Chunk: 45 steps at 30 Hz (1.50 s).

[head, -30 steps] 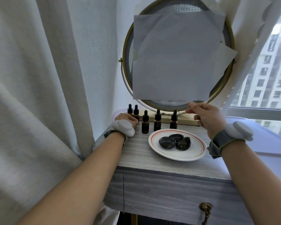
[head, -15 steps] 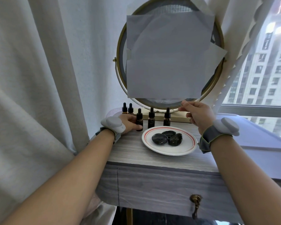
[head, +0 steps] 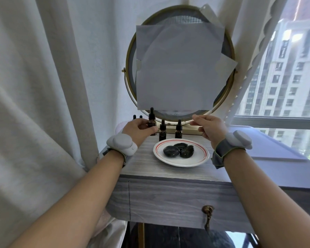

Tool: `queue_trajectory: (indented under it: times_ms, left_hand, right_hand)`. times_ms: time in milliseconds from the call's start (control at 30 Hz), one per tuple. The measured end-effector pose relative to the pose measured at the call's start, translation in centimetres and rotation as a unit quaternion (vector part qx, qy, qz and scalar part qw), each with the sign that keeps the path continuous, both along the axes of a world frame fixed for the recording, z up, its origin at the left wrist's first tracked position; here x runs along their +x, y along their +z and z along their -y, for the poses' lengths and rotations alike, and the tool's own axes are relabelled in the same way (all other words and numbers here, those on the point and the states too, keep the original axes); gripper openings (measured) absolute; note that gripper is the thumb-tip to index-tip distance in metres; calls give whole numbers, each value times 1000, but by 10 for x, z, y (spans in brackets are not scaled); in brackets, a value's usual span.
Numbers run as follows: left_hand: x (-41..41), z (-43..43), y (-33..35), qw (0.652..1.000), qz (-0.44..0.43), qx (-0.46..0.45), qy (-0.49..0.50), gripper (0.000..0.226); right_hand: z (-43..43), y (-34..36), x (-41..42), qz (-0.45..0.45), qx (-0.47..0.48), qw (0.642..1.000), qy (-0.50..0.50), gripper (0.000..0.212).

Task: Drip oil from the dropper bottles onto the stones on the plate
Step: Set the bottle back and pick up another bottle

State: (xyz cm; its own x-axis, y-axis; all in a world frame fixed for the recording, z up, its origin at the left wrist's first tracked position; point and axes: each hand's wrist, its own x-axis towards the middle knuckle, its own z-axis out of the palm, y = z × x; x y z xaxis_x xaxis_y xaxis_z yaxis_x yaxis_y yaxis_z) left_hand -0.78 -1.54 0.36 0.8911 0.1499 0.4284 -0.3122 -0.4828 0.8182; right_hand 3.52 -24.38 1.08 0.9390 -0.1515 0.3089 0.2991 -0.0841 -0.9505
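Dropper bottles [head: 162, 130]: five are in view, all with black caps seated. One bottle [head: 152, 120] is in the left hand [head: 139, 127], gripped round the body between thumb and curled fingers. It stands upright and higher than the rest. It appears clear of the table [head: 168, 194], though the thumb partly hides its base.

Two more bottles stand just beside that hand on its inner side, between the two hands. Beyond the left hand's knuckles only the caps of the other two show.

Right hand [head: 208, 128]: raised, fingers loosely curled, thumb and forefinger apart, nothing seen in them. Its forefinger tip lies close to the lower rim of the mirror [head: 227, 97], whose glass is covered with paper [head: 177, 68]. Contact with the rim cannot be confirmed.

Stones [head: 171, 151]: three dark, glossy stones are clustered touching one another on the plate [head: 195, 162]. The plate lies below and between the hands, nearer the person than the held bottle and off to that hand's inner side.

Progress, as judged: early. One bottle is selected and in hand, but no cap is off and no dropper is drawn. No oil is identifiable on the stones or the plate, though the stones' natural sheen makes this uncertain.

Outstanding:
- uncap the held bottle, probably with the free right hand
- bring the dropper over the stones
- drip the oil
- repeat with the other bottles
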Motion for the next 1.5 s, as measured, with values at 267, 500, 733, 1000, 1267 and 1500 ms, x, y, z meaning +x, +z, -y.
queue_trajectory:
  times_ms: [267,500,733,1000,1267,1500]
  left_hand:
    - [-30,26,-12,999,36,-16,-32,19]
    - [-35,26,-12,996,30,-55,-67,23]
    - [-34,26,-13,990,11,-70,-121,29]
    - [-31,25,-15,987,-2,-105,-120,29]
    - [-31,26,-15,987,-6,-94,-129,23]
    - [-31,24,-16,988,8,-85,-126,25]
  right_hand:
    - [-12,-6,-44,52,-66,996,27,16]
    - [-30,-7,-63,95,-94,990,49,27]
    - [-36,-2,-65,86,-97,990,53,20]
    - [-35,-6,-60,79,-86,992,52,21]
    - [-33,-5,-59,67,-83,993,50,23]
    - [-34,-2,-62,77,-76,993,52,18]
